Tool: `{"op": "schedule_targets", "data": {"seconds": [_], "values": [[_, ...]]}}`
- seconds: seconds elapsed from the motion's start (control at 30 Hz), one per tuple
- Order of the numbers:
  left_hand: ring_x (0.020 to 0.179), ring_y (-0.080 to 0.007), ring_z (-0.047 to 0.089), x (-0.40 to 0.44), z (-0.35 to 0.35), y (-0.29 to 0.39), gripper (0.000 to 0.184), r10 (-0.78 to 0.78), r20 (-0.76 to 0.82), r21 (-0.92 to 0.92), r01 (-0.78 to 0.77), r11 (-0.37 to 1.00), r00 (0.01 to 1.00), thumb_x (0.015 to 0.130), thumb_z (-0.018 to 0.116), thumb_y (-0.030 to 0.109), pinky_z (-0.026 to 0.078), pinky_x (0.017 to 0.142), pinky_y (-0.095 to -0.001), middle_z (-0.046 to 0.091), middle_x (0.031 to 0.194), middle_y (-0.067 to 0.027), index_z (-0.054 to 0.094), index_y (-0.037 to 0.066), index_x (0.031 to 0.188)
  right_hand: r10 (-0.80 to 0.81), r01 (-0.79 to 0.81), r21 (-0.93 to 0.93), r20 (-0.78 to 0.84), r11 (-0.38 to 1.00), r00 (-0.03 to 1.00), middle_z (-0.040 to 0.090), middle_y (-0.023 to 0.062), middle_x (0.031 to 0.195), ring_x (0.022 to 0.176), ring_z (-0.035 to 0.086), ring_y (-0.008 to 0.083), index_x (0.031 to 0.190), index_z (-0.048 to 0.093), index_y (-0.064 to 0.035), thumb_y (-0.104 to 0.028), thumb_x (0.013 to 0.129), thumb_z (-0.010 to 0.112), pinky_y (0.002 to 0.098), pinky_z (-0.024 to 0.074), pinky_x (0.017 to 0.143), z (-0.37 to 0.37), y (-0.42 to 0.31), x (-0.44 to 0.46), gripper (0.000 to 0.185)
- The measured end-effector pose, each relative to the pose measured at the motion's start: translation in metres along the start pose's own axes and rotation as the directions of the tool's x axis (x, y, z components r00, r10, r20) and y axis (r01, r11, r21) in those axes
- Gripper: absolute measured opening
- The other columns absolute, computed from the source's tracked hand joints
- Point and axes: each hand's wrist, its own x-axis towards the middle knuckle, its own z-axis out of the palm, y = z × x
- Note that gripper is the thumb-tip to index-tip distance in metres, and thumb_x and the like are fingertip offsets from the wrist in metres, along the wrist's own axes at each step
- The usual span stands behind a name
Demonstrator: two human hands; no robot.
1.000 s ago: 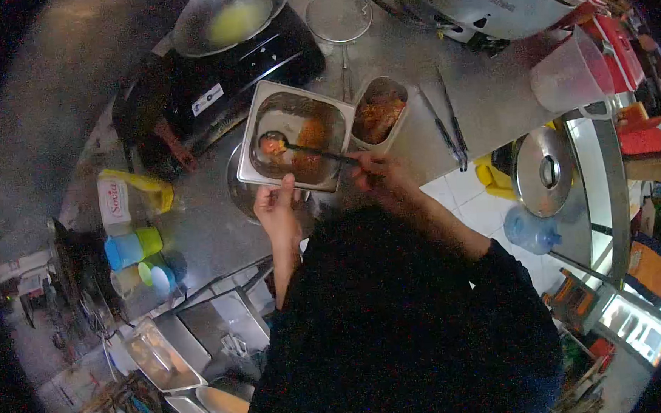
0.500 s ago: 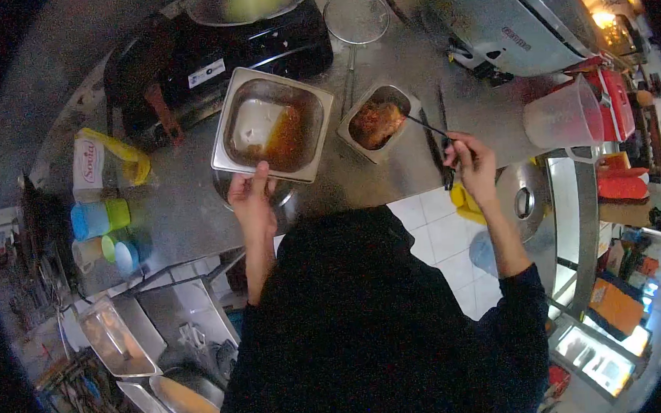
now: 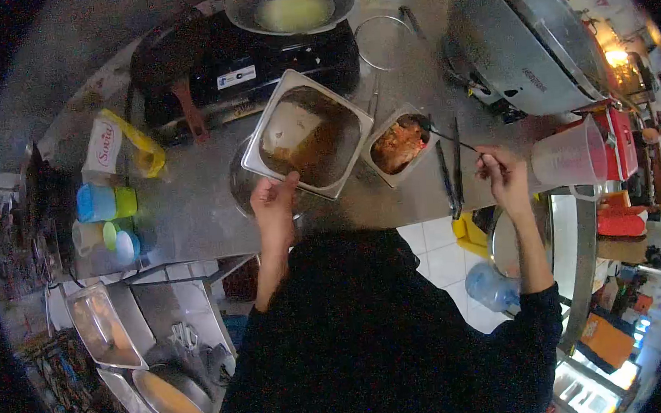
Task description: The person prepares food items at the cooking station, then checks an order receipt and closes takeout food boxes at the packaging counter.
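Observation:
My left hand [image 3: 276, 204] grips the near edge of a square steel pan [image 3: 254, 152], thumb over the rim. Brown liquid lies in the pan, gathered toward its lower right side. To its right, a smaller steel container [image 3: 389, 179] on the counter holds reddish, chunky food [image 3: 399, 148]. My right hand [image 3: 504, 175] is closed around the handle of a thin dark spoon [image 3: 453, 139]. The spoon's head is at the right end of the small container, over the food. The pan's right side comes close to the small container; whether they touch, I cannot tell.
Dark tongs [image 3: 445, 175] lie right of the small container. A wire strainer [image 3: 385, 43] and a black stove [image 3: 261, 67] with a wok [image 3: 312, 27] stand behind. A clear jug [image 3: 569, 154] is at right, with cups [image 3: 97, 202] and a carton [image 3: 102, 146] at left.
The whole view has shifted, so things sit farther right and lower. The pan has turned clockwise and come nearer the small container. The spoon's head has moved toward that container's right end.

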Motion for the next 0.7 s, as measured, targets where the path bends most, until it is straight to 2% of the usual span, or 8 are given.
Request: {"op": "schedule_targets", "data": {"seconds": [0.03,0.2,0.3,0.37,0.43,0.53,0.57,0.7], "values": [[0.056,-0.0037,0.046,0.001,0.002,0.000,0.012,0.007,-0.006,-0.013,-0.007,1.000,1.000,0.075,0.066,0.011,0.038,0.051,-0.0199,0.055,0.064,0.0023,0.055,0.008,0.073,0.082,-0.084,0.093,0.020,0.992,0.996,0.055,0.0066,0.070,0.056,0.053,0.0105,0.096,0.058,0.0029,-0.009,0.087,0.046,0.0223,0.0427,0.050,-0.002,-0.006,-0.001,0.019],[0.052,-0.0041,0.044,0.003,0.009,-0.007,0.019,0.005,0.009,-0.106,-0.004,0.994,1.000,0.073,0.067,0.008,0.036,0.047,-0.0195,0.051,0.059,0.0027,0.050,0.008,0.066,0.157,-0.175,0.399,0.078,0.900,0.985,0.056,0.0046,0.065,0.051,0.052,0.0101,0.096,0.058,0.0018,-0.013,0.087,0.048,0.0229,0.0428,0.049,0.005,-0.063,-0.005,0.020],[0.050,-0.0028,0.039,0.004,0.011,-0.005,0.023,0.008,0.031,-0.036,-0.007,0.999,0.999,0.073,0.067,0.007,0.031,0.045,-0.0187,0.046,0.056,0.0048,0.046,0.009,0.062,0.076,-0.111,0.269,0.135,0.957,0.988,0.058,0.0077,0.066,0.053,0.056,0.0137,0.096,0.057,0.0013,-0.007,0.083,0.050,0.0249,0.0446,0.051,0.037,-0.076,-0.002,0.017],[0.049,-0.0021,0.036,0.004,0.011,-0.005,0.026,0.039,0.040,0.054,-0.041,0.998,0.998,0.073,0.066,0.006,0.028,0.044,-0.0186,0.043,0.054,0.0059,0.044,0.009,0.060,-0.125,0.113,0.114,0.095,0.987,0.988,0.058,0.0132,0.069,0.061,0.059,0.0213,0.094,0.058,0.0002,-0.002,0.077,0.051,0.0287,0.0463,0.057,0.062,-0.076,0.008,0.019],[0.048,-0.0015,0.033,0.005,0.010,-0.006,0.028,0.118,0.046,0.164,-0.124,0.979,0.992,0.074,0.066,0.006,0.026,0.044,-0.0186,0.040,0.053,0.0068,0.043,0.010,0.059,-0.360,0.365,-0.079,0.077,0.927,0.930,0.056,0.0106,0.066,0.056,0.055,0.0160,0.095,0.057,0.0013,0.004,0.078,0.046,0.0265,0.0446,0.052,0.085,-0.068,0.024,0.021],[0.048,-0.0017,0.033,-0.003,0.012,0.013,0.028,0.080,0.076,0.170,-0.092,0.981,0.994,0.074,0.066,0.007,0.026,0.044,-0.0189,0.040,0.052,0.0070,0.043,0.009,0.059,-0.465,0.475,-0.088,0.117,0.875,0.878,0.055,0.0092,0.065,0.055,0.055,0.0137,0.093,0.057,0.0021,0.007,0.078,0.043,0.0264,0.0446,0.049,0.107,-0.054,0.042,0.021],[0.048,-0.0016,0.033,-0.004,0.012,0.013,0.028,0.097,0.072,0.152,-0.107,0.982,0.993,0.074,0.066,0.008,0.026,0.044,-0.0188,0.040,0.052,0.0069,0.043,0.009,0.059,-0.464,0.473,-0.044,0.135,0.880,0.875,0.056,0.0092,0.065,0.056,0.056,0.0138,0.092,0.058,0.0022,0.006,0.078,0.043,0.0269,0.0450,0.049,0.112,-0.053,0.043,0.021],[0.048,-0.0018,0.035,-0.002,0.006,0.005,0.026,0.110,0.042,0.129,-0.115,0.985,0.993,0.075,0.066,0.010,0.028,0.046,-0.0182,0.044,0.054,0.0055,0.045,0.009,0.060,-0.018,-0.029,0.174,0.263,0.984,0.965,0.056,0.0086,0.064,0.055,0.057,0.0132,0.090,0.058,0.0027,-0.003,0.084,0.044,0.0269,0.0451,0.048,0.125,-0.066,0.033,0.016]]}}
